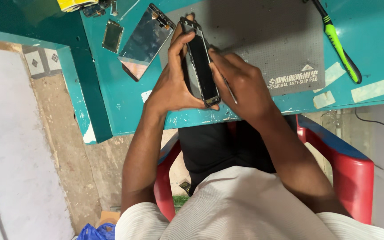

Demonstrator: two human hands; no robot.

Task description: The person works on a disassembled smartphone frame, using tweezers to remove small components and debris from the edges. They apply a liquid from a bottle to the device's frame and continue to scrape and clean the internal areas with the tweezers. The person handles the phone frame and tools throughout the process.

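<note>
A dark opened phone body (202,66) stands on its edge above the teal table (121,102). My left hand (174,80) grips it from the left side, fingers wrapped over its top end. My right hand (238,86) presses against its right side and holds a thin metal tool (230,91) that points down from the fist. The tool's tip is hidden behind my fingers.
A grey anti-slip mat (272,49) lies under the hands. A detached phone screen (145,42) and a smaller panel (112,35) lie to the left. A green and black brush (341,49) rests at right. A red plastic chair (352,178) is below.
</note>
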